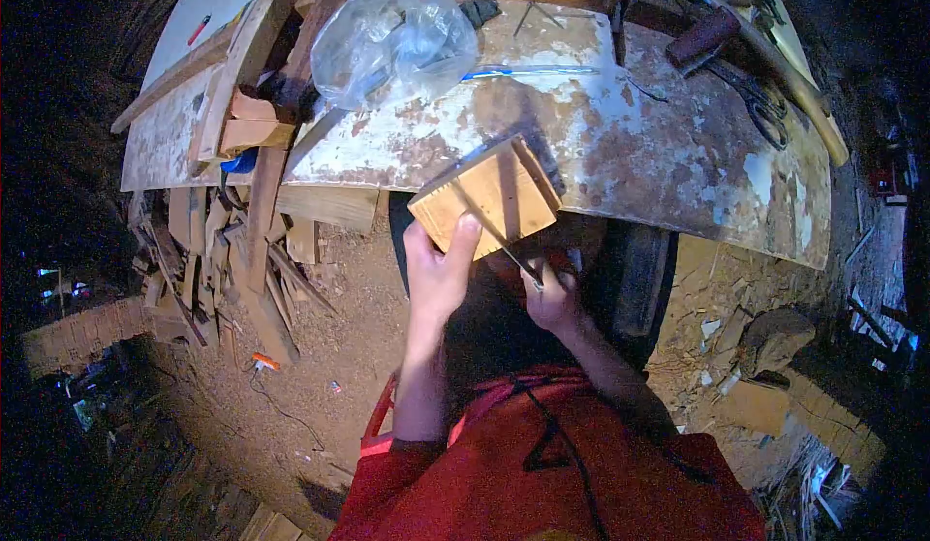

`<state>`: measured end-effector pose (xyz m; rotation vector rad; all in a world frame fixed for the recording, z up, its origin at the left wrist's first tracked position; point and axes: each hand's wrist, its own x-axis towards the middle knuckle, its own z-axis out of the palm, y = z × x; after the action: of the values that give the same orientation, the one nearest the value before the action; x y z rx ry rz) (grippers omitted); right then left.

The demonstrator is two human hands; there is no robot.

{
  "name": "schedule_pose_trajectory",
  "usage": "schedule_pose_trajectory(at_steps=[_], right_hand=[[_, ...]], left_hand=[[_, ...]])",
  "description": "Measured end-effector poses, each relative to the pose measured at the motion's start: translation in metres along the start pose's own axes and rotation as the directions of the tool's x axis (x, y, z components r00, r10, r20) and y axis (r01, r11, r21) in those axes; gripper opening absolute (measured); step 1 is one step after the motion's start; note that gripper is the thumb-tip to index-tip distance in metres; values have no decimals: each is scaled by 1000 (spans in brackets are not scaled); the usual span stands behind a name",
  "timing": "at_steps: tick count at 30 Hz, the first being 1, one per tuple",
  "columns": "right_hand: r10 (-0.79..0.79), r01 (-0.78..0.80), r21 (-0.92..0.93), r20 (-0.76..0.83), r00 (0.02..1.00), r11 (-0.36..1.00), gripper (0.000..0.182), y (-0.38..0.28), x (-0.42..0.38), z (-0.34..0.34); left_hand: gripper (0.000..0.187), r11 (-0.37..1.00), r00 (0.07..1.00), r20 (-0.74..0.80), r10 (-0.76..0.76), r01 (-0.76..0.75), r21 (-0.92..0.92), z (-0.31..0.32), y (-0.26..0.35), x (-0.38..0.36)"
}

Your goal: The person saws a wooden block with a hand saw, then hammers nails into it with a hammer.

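Observation:
A light wooden box-like block (513,192) is tilted at the front edge of the worn workbench (630,173). My left hand (441,270) grips its lower left corner, with the thumb on the face. In my right hand (550,297) is the end of a thin dark tool (494,234), its fingers closed round it. The tool runs diagonally up and left across the block's face. Its exact type cannot be made out.
Behind the block lie a clear plastic bag (392,45) and a blue pen (489,73). A mallet (702,42) and scissors (760,110) are at the back right. Wooden pieces (254,134) stand at the left; scrap wood (257,289) is piled below.

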<state>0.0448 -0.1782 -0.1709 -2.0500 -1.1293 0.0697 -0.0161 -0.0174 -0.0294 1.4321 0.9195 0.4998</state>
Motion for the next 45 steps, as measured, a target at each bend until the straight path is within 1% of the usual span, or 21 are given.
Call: schedule_pose_trajectory(at_steps=[3,5,8,10,11,12,14,17,18,21,23,25,27,28,30,31,33,36,39,40,45], right_hand=[[259,-266,9,185,948,964,37,-13,-10,2],[317,-344,52,278,907,937,39,-18,1,-10],[353,-412,68,403,844,909,40,17,-23,11],[263,-291,117,214,941,949,26,-1,8,-2],[86,-83,112,-24,996,990,16,-19,18,-10],[195,-201,26,154,969,979,14,-36,28,-26],[86,-87,16,35,996,996,14,-25,22,-14],[219,-242,175,143,965,954,19,16,-12,15],[266,-297,109,237,935,948,27,22,-21,17],[232,-248,56,203,951,967,26,-26,14,-16],[130,-130,236,19,991,963,13,-57,52,-42],[127,-121,177,-25,992,977,13,-21,18,-5],[143,-136,187,-25,989,973,14,-5,3,6],[282,-293,194,81,956,936,16,-10,3,4],[275,-305,279,144,951,910,17,-35,26,-15],[279,-323,319,177,944,891,18,-46,32,-25],[249,-277,249,139,959,928,17,-29,25,-15],[186,-200,268,78,979,942,15,3,1,6],[179,-204,229,124,976,952,14,-40,40,-32],[308,-402,177,399,864,898,26,-45,47,-43],[361,-393,51,301,883,918,32,26,-20,23]], left_hand=[[36,998,1000,13,-20,19,64,-4,0,-2],[23,987,987,0,162,-162,20,-3,-8,4],[24,985,984,-32,175,-175,9,-2,-12,2],[25,985,985,-35,171,-171,19,0,-7,8],[25,989,989,-29,144,-145,-4,0,-5,6],[26,993,993,-18,114,-115,-20,-2,-3,3],[26,990,990,17,141,-141,-12,-5,-6,5],[30,990,991,46,124,-121,-67,-4,0,3],[29,988,990,54,129,-123,-97,-3,-5,4],[27,993,990,97,100,-94,-64,-8,-6,4],[27,995,989,116,96,-93,-37,-8,-3,8],[29,991,985,117,124,-118,-63,-8,-3,7],[30,991,985,108,131,-127,-46,-7,-3,6],[30,986,985,68,161,-158,-57,-6,-4,6],[31,976,979,-10,203,-203,-77,-2,-6,6],[31,979,994,-55,99,-107,-175,0,-3,6],[30,990,990,7,139,-139,-36,-7,0,8],[30,946,946,-83,313,-318,-62,0,-1,8],[29,974,978,-27,207,-209,-86,-3,3,7],[29,982,985,-21,172,-173,-75,-4,-1,2],[30,984,985,4,172,-172,-37,-8,-1,5]])
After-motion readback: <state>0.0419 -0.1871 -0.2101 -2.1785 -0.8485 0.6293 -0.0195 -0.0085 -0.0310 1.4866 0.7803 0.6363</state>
